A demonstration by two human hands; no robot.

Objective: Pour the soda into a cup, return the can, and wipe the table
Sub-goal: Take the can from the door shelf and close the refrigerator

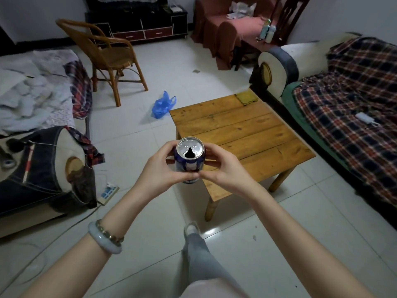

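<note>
- The can, blue and white with a silver top, is held upright in the air over the near left edge of the wooden table. It does not touch the table.
- The can's top faces the camera and shows a dark, open mouth.
- The left hand wraps the can's left side, fingers curled behind it and thumb across the front.
- The right hand wraps the can's right side the same way. The two thumbs meet low on the front of the can.
- A pale bangle and a beaded band sit on the left wrist, nearer the camera than the table.
- A yellow-green cloth lies flat on the far corner of the table.
- A blue plastic bag sits on the tiled floor just beyond the table's far left corner.
- A wicker chair stands further off, past the bag from the table.
- A sofa under a plaid cover runs along the table's right side.
- A power strip lies on the floor well to the left of the table.
</note>
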